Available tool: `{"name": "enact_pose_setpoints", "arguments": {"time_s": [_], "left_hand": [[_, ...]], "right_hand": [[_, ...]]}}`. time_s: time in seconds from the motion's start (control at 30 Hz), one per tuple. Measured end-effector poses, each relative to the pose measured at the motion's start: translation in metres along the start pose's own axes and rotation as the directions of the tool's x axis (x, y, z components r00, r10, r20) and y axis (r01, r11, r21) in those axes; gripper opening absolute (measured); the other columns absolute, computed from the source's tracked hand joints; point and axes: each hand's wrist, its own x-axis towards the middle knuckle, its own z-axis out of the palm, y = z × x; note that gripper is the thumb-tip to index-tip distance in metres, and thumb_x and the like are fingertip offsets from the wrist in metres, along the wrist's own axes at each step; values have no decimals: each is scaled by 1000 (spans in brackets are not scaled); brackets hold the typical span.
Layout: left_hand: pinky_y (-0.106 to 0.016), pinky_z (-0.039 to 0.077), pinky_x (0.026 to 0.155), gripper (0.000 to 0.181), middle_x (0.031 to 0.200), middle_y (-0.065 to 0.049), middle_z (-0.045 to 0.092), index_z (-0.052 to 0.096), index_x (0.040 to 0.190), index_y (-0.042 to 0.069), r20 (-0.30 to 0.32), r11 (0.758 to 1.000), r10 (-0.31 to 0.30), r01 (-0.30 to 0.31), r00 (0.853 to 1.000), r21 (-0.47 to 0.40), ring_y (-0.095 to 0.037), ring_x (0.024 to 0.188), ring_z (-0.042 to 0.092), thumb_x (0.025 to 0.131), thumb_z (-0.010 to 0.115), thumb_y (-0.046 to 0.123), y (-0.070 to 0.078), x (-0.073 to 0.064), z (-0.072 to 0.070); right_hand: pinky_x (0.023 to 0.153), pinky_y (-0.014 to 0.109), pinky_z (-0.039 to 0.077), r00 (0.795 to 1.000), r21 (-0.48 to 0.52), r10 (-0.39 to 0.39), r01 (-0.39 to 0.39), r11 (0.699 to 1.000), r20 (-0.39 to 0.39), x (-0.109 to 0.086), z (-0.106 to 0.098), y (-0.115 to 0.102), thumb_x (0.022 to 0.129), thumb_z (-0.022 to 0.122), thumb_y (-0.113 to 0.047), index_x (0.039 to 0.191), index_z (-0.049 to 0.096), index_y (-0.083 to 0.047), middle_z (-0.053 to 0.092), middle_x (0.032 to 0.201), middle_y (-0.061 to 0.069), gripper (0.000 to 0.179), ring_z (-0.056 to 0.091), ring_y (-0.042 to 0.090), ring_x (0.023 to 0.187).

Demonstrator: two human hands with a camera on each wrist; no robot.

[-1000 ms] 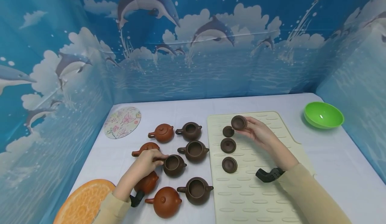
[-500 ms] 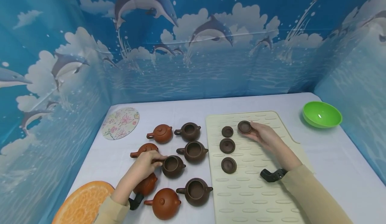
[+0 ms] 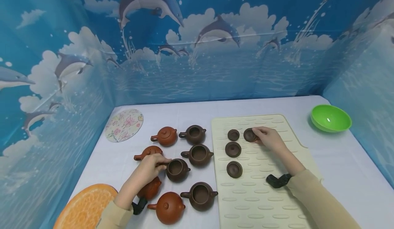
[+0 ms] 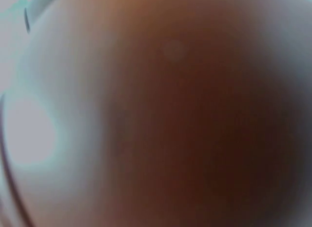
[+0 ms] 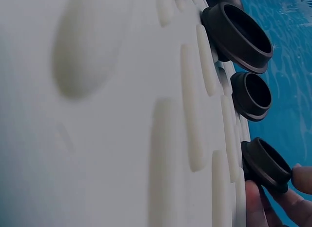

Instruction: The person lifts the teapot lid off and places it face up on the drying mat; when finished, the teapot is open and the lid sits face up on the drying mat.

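Note:
My left hand (image 3: 150, 167) pinches the handle of a dark brown lidless teapot (image 3: 176, 170) on the white table. The left wrist view is filled by a blurred brown surface, too close to make out. With my right hand (image 3: 268, 138) I hold a dark brown teapot lid (image 3: 250, 135) by its edge, low at the cream mat; the right wrist view has this lid (image 5: 267, 163) tilted, with fingertips (image 5: 301, 178) round it. Beside it, three more lids lie hollow side up in a column: a small lid (image 3: 233, 135), a larger lid (image 3: 233, 149) and a near lid (image 3: 234, 169).
Three other open dark teapots (image 3: 198, 154) stand left of the cream ridged mat (image 3: 258, 194). Several reddish-brown teapots (image 3: 170, 207) form a column further left. A green bowl (image 3: 330, 118) is at right, a floral disc (image 3: 124, 125) far left, an orange-patterned disc (image 3: 87, 206) near left.
My right hand has carried the lid right and down, from above the small lid to a place beside it at the mat. My left hand has stayed on the teapot handle.

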Motion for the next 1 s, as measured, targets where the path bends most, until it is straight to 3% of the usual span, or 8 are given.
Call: {"name": "enact_pose_setpoints", "arguments": {"time_s": [0.07,0.17,0.37,0.57,0.7,0.83,1.0], "left_hand": [[-38,57,88,29,99,2,73,77,107,13,-4,1000,13,-13,1000,2,-17,99,66,82,76,0,0,-1,0],[-40,56,92,31,105,0,73,76,110,13,-6,999,37,-37,999,10,-20,104,66,83,75,0,-1,-2,-2],[-41,54,96,37,115,-1,71,73,118,15,-15,999,46,-46,999,17,-19,110,65,84,74,1,1,-8,-9],[-41,56,93,39,118,0,70,72,120,16,-65,996,87,-87,994,10,-20,111,66,85,73,-1,10,-20,-22],[-32,58,88,36,111,4,72,74,116,18,-51,995,96,-97,994,-12,-14,102,68,84,75,1,14,-36,-21],[-25,58,83,32,104,6,72,75,112,18,-26,995,84,-85,996,-46,-6,93,65,83,76,5,12,-60,-16],[-24,58,82,29,105,9,71,75,110,17,-3,994,47,-47,999,-95,-6,97,66,82,78,11,3,-92,-8]], "right_hand": [[107,54,43,1000,-36,8,-8,999,6,0,0,0,103,41,-50,141,48,3,52,139,29,65,60,40,118],[111,58,36,1000,-69,17,-15,998,18,0,0,-1,104,38,-50,142,47,4,52,139,29,66,55,43,123],[104,54,45,999,-83,5,-2,997,35,0,-1,-5,105,36,-49,141,47,4,55,134,29,65,65,37,110],[97,57,47,998,-172,-56,50,984,-28,-4,-8,-9,106,36,-42,140,47,6,53,133,33,60,56,46,118],[97,59,47,992,-189,-102,87,978,-69,-8,-9,-12,106,38,-36,140,46,8,49,136,34,56,51,49,123],[98,60,45,987,-178,-136,119,977,-87,-14,-8,-21,106,40,-34,141,45,7,45,138,33,55,49,49,124],[96,58,47,968,-142,-239,226,964,-82,-31,1,-46,105,46,-29,139,50,4,48,137,30,47,53,46,120]]}}
